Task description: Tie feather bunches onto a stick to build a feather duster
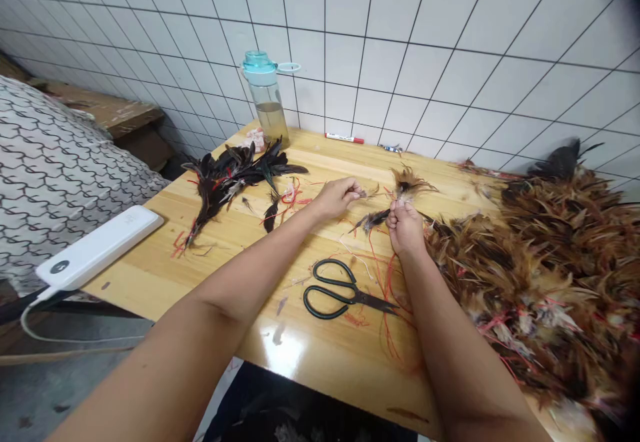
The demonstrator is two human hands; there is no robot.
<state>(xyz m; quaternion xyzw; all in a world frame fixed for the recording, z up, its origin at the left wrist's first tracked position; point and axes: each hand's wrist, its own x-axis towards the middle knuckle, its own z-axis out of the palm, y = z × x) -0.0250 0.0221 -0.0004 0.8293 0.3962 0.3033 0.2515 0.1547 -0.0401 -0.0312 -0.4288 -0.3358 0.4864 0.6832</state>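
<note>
My left hand [341,197] is closed in a pinch above the middle of the table, with a small wispy brown feather [371,192] at its fingertips. To its right, my right hand [404,224] is closed around the base of a small bunch of brown feathers [407,182], whose tips fan upward. Dark feathers [374,219] lie beside that hand. Black-handled scissors [345,293] rest on the table between my forearms, blades pointing right. Red strings [387,275] trail over the wood near the blades.
A large heap of brown feathers [540,262] covers the right side. Black feathers [225,179] lie at the left, near a water bottle [270,105]. A red-capped marker [344,138] lies by the tiled wall. A white power bank [100,247] with a cable juts over the left edge.
</note>
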